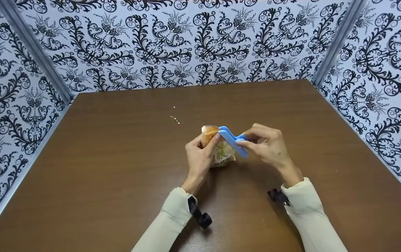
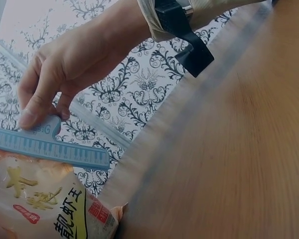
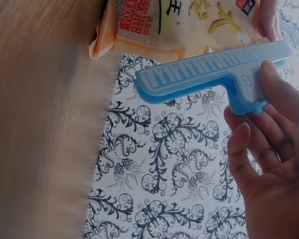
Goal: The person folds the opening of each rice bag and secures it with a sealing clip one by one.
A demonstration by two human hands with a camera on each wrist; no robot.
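Note:
My left hand grips a food bag near its orange top, thumb lying on the side facing me. Yellow and black printed characters show on the bag in the left wrist view. Between thumb and fingers, my right hand pinches the handle of a blue bag clip. The clip's two long bars stand apart in the head view, right at the bag's upper edge. A piano-key pattern runs along the clip in the right wrist view. Much of the bag's left side is hidden by the left hand.
Both hands are above a brown wooden table. A few small pale crumbs lie farther back on it. Walls with a black-and-white scroll pattern stand behind and at both sides. Each wrist wears a black camera strap.

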